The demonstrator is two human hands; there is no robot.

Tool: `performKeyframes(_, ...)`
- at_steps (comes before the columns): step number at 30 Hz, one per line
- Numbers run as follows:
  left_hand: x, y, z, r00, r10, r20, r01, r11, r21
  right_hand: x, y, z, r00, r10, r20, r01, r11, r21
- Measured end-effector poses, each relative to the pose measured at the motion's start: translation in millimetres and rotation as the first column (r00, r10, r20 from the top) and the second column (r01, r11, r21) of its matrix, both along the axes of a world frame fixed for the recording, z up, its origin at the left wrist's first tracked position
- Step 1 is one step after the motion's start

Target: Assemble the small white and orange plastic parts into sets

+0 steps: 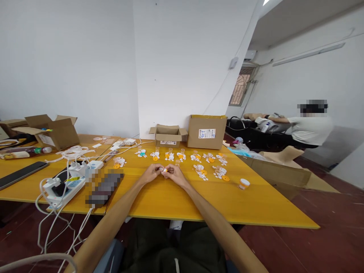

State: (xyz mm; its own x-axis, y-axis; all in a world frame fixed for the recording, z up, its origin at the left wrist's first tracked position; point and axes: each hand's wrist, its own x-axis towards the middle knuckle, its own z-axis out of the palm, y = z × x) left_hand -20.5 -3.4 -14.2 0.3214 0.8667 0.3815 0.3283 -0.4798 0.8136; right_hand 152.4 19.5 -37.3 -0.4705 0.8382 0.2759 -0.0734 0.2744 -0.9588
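My left hand point(152, 173) and my right hand point(174, 175) meet above the middle of the table, fingers pinched together. Between their fingertips is a small white and orange piece point(164, 170), partly hidden, whose kind I cannot make out. Beyond the hands, clear cups with orange lids point(155, 158) and small white discs with dark marks lie in several separate groups. One group has a teal ring point(142, 154). To the right, a closed jar with a white and orange top point(243, 183) stands apart from the groups.
An open carton point(167, 141) and a taller cardboard box point(207, 132) stand at the back. Power strips point(74, 184) with white cables, a dark phone point(104, 189) and a bottle point(25, 152) occupy the left. A person point(308, 127) sits at the far right.
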Motion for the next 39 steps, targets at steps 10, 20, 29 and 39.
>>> performKeyframes(10,0.2,1.3,-0.9,1.000,-0.002,0.008,0.002,1.000,-0.017,0.0,-1.4,3.1,1.000,0.000,-0.007,-0.001,0.999,-0.037)
performKeyframes(20,-0.3,2.5,-1.4,1.000,-0.011,0.028,0.012,0.999,-0.039,0.0,-3.3,5.3,1.000,-0.004,-0.014,0.003,0.999,-0.053)
performKeyframes(29,-1.8,3.9,-2.0,0.999,-0.010,0.032,0.012,0.998,-0.062,-0.4,-1.7,2.2,1.000,-0.017,-0.007,0.017,0.999,-0.045)
performKeyframes(39,-5.2,9.9,-4.1,0.981,0.118,0.153,-0.112,0.993,-0.045,0.3,-0.6,-2.4,0.999,-0.040,0.024,0.039,0.998,0.043)
